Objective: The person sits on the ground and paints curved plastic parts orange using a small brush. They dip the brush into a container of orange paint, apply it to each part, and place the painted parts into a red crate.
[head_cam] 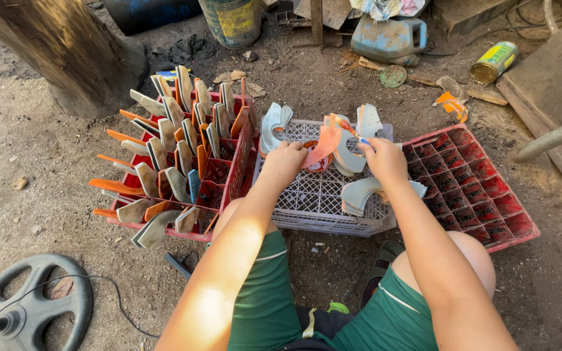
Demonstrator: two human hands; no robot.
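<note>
Holding an orange piece (323, 144) over the white crate (313, 195), left hand (285, 162) and right hand (382, 159) both clamp it. Left red crate (229, 188) looks mostly filled with pieces; right red crate (482, 188) has every cell bare, so I judge about half remains.

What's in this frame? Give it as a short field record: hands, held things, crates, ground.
left hand: over the white lattice plastic crate, touching a small round orange-rimmed container
right hand: holds a thin orange-handled brush against a curved pale grey shoe-sole piece
left crate: red compartmented plastic crate, slots filled with upright orange and grey sole pieces
right crate: red compartmented plastic crate, slots bare
ground: dirt; black round weight plate, blue plastic jug, yellow-green can
</note>
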